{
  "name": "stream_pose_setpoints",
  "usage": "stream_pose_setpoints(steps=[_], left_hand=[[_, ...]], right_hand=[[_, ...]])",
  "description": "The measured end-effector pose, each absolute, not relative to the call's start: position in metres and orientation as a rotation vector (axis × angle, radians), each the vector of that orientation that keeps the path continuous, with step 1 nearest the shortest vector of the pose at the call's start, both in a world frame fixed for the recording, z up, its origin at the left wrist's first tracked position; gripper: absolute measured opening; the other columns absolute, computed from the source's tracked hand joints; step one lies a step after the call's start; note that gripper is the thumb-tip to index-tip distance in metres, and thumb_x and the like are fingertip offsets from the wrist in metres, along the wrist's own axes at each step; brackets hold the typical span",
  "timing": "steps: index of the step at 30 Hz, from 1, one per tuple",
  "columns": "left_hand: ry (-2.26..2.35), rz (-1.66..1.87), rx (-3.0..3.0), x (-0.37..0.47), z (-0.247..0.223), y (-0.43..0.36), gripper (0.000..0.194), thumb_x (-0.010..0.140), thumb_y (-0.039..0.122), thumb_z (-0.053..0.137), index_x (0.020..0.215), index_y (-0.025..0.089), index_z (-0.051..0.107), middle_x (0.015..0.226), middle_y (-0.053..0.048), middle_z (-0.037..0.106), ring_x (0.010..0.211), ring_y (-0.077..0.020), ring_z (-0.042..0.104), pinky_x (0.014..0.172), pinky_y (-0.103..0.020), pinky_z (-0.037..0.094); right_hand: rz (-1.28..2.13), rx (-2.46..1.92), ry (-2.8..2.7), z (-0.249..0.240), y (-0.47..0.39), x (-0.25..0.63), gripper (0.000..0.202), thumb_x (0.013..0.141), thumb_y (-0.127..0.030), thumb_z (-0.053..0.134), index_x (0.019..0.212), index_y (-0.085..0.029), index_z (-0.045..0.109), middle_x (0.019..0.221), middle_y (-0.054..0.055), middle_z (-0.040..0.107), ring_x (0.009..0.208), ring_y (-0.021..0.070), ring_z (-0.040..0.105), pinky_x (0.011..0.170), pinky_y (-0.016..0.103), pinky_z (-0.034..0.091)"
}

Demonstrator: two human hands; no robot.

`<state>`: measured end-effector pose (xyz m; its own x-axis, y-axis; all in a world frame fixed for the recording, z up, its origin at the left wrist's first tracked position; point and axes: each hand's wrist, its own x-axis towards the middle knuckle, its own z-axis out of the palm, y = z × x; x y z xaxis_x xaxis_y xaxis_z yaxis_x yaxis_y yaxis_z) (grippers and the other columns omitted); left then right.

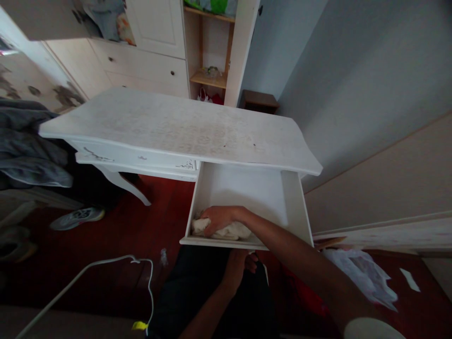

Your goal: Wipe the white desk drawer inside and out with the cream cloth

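My right hand [222, 219] reaches into the pulled-out white drawer [247, 183]. Its fingers are wrapped over a bunched, cream-coloured cloth [233, 231] at the drawer's front left corner. Below the drawer front, close to its underside, is my left hand [238, 268], above my dark-clothed legs. Some of its fingertips show loosely curled, while the rest is hidden by the drawer edge and shadow; I cannot tell whether it touches the drawer. The drawer belongs to a white desk [169, 117] with a stained top.
A white cabinet [151, 66] with open shelves stands behind the desk. Grey clothing [31, 146] hangs at the left. On the red floor lie a shoe [77, 218], a white cable [88, 268] and a plastic bag [363, 275]. A wall [370, 94] rises at the right.
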<state>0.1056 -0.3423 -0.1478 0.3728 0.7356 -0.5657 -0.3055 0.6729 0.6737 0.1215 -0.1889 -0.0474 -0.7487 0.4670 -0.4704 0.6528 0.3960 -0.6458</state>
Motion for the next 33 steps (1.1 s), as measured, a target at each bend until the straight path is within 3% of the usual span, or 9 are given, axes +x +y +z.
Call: stream_pose_setpoints(steps=[9, 14, 19, 22, 25, 29, 33], left_hand=[[0.956, 0.702, 0.491, 0.102, -0.142, -0.341, 0.041, 0.06, 0.052, 0.065, 0.07, 0.012, 0.061, 0.063, -0.008, 0.065, 0.049, -0.0141, 0.056, 0.048, -0.027, 0.044], [0.932, 0.737, 0.497, 0.102, -0.149, -0.344, 0.04, 0.065, 0.052, 0.065, 0.068, 0.012, 0.063, 0.064, -0.009, 0.067, 0.048, -0.0134, 0.055, 0.048, -0.027, 0.045], [0.94, 0.727, 0.462, 0.101, -0.15, -0.344, 0.04, 0.062, 0.052, 0.069, 0.065, 0.012, 0.063, 0.063, -0.009, 0.067, 0.049, -0.0147, 0.056, 0.048, -0.028, 0.046], [0.948, 0.721, 0.461, 0.099, -0.147, -0.342, 0.038, 0.061, 0.05, 0.07, 0.065, 0.012, 0.065, 0.064, -0.009, 0.068, 0.05, -0.0152, 0.057, 0.049, -0.029, 0.047], [0.944, 0.733, 0.488, 0.096, -0.146, -0.342, 0.035, 0.066, 0.048, 0.069, 0.067, 0.012, 0.066, 0.066, -0.009, 0.069, 0.053, -0.0161, 0.058, 0.052, -0.03, 0.048], [0.96, 0.73, 0.502, 0.095, -0.15, -0.343, 0.035, 0.067, 0.048, 0.068, 0.067, 0.013, 0.066, 0.067, -0.009, 0.07, 0.053, -0.0166, 0.058, 0.052, -0.03, 0.048], [0.99, 0.713, 0.507, 0.096, -0.157, -0.343, 0.036, 0.065, 0.049, 0.07, 0.067, 0.014, 0.066, 0.064, -0.008, 0.069, 0.051, -0.0166, 0.058, 0.051, -0.031, 0.047]], right_hand=[[-1.423, 0.925, 2.226, -0.045, -0.181, 0.15, 0.018, 0.068, -0.023, 0.067, 0.084, -0.017, 0.071, 0.072, -0.002, 0.065, 0.064, 0.0143, 0.058, 0.057, 0.023, 0.041], [-1.459, 1.031, 2.094, -0.047, -0.194, 0.207, 0.026, 0.065, -0.021, 0.065, 0.09, -0.016, 0.072, 0.077, 0.0, 0.067, 0.064, 0.0151, 0.057, 0.055, 0.023, 0.04], [-1.409, 1.252, 2.018, -0.035, -0.223, 0.267, 0.023, 0.069, -0.016, 0.063, 0.089, -0.015, 0.073, 0.078, 0.002, 0.068, 0.065, 0.0146, 0.056, 0.056, 0.024, 0.039], [-1.362, 1.422, 2.028, -0.032, -0.243, 0.288, 0.028, 0.071, -0.017, 0.063, 0.096, -0.018, 0.074, 0.087, 0.003, 0.072, 0.074, 0.0176, 0.062, 0.064, 0.025, 0.044], [-1.216, 1.397, 2.278, -0.037, -0.256, 0.298, 0.04, 0.074, -0.017, 0.06, 0.112, -0.023, 0.07, 0.104, 0.005, 0.072, 0.096, 0.0224, 0.064, 0.084, 0.031, 0.046], [-0.895, 1.277, 2.572, -0.042, -0.262, 0.302, 0.055, 0.078, -0.016, 0.059, 0.133, -0.024, 0.057, 0.125, 0.009, 0.065, 0.116, 0.0257, 0.057, 0.101, 0.041, 0.04], [-0.567, 1.572, 2.556, -0.035, -0.278, 0.297, 0.077, 0.074, -0.021, 0.069, 0.145, -0.022, 0.04, 0.146, 0.013, 0.047, 0.134, 0.0292, 0.042, 0.113, 0.046, 0.03]])
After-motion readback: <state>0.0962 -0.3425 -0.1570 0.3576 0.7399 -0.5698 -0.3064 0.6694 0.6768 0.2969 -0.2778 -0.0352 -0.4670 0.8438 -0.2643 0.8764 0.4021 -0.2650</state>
